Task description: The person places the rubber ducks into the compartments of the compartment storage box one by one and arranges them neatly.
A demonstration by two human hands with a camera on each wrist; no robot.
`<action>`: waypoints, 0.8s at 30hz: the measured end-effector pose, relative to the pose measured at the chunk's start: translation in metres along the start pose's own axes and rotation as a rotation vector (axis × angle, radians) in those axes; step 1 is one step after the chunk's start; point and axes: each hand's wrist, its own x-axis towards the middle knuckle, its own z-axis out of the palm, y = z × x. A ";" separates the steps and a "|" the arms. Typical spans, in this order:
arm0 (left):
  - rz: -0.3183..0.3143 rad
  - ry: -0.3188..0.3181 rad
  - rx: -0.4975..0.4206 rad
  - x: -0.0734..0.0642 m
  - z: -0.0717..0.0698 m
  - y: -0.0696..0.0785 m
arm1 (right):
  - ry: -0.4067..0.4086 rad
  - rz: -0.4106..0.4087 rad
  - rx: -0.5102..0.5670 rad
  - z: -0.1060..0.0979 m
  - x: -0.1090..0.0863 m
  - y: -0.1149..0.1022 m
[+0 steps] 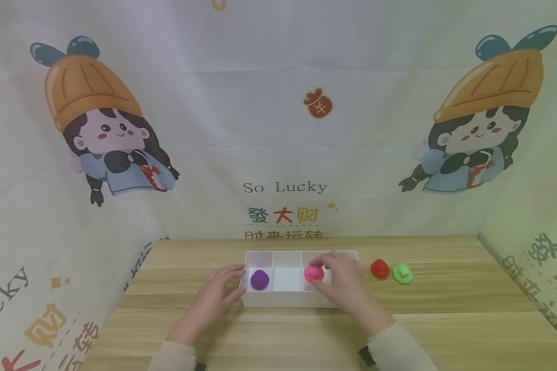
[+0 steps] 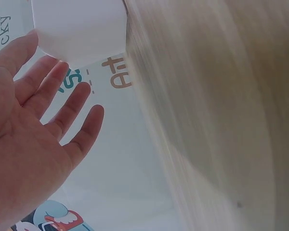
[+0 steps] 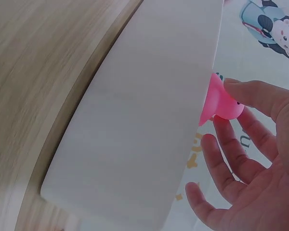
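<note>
A white box (image 1: 288, 300) with three compartments stands on the table. My left hand (image 1: 216, 291) touches its left end, thumb toward the front and fingers toward the back; in the left wrist view the fingers are spread, with some tips at the box's edge. In the left compartment lies a purple toy duck (image 1: 259, 280). Over the right compartment, my right hand (image 1: 345, 281) pinches a pink toy duck (image 1: 313, 273) between thumb and fingers. From the right wrist view, the pink duck (image 3: 221, 101) shows just above the rim, its lower part hidden behind the box wall.
To the right of the box, a red toy duck (image 1: 380, 269) and a green toy duck (image 1: 403, 273) sit side by side on the wooden table (image 1: 450, 288). A printed cloth (image 1: 278, 129) hangs behind the table and along both sides.
</note>
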 end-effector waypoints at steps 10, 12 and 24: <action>0.006 0.005 -0.002 0.000 0.001 0.000 | 0.002 -0.011 0.030 0.008 0.005 -0.006; 0.006 0.009 -0.003 -0.001 0.000 0.001 | -0.003 -0.012 0.039 0.009 0.006 -0.008; 0.001 0.009 -0.012 -0.001 0.000 -0.001 | -0.016 -0.022 0.030 0.015 0.011 -0.016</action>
